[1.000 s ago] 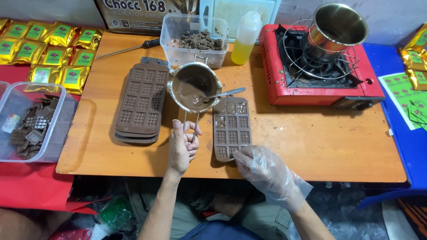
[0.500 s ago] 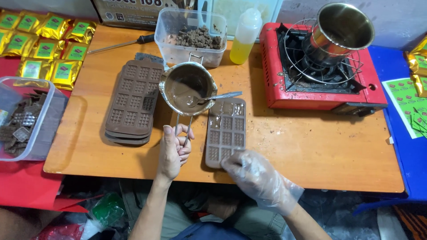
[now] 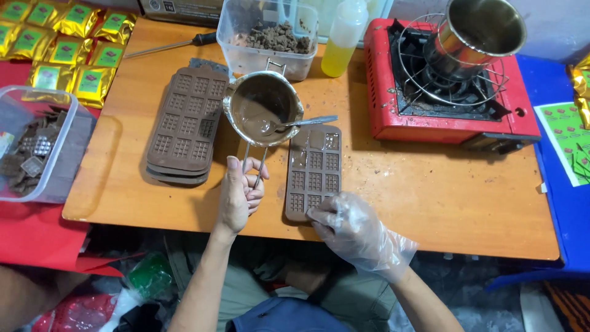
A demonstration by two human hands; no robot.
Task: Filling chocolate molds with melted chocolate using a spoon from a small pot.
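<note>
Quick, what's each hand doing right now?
Left hand: closed around the wire handle of the small pot of melted chocolate.
Right hand, in a clear glove: fingers pressing on the near end of the chocolate mould.

Bright even daylight, soft shadows under hands, glare on steel pot (image 3: 479, 31) — sharp focus, slight edge distortion
</note>
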